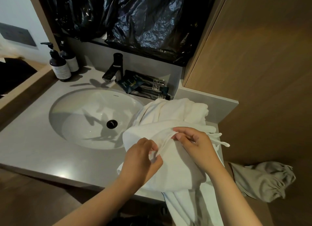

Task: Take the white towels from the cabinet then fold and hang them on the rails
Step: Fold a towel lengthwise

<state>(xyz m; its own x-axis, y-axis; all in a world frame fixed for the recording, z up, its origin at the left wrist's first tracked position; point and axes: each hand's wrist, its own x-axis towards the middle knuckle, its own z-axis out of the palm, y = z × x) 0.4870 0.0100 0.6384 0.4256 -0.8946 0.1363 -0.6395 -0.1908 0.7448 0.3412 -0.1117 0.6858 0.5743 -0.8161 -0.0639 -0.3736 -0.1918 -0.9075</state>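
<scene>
Here, close in, the white towel [177,173] lies bunched at the front right of the surface [33,141], with one end spilling over the edge toward the floor. The left hand [141,160] pinches a thin hem of it between thumb and curled fingers; the right hand [195,144], just beside it, has its fingers curled on the same hem a little farther along; the cloth runs under both palms. It looks soft, light and limp, so it should sag wherever it is not held; holding the hem near two corners would probably let it hang flat for folding. Behind it a heap of white towels [177,111] rests beside the sink [84,117]; farther back stand the faucet [114,68] and two pump bottles [59,65]; black plastic sheeting [143,23] hangs above.
</scene>
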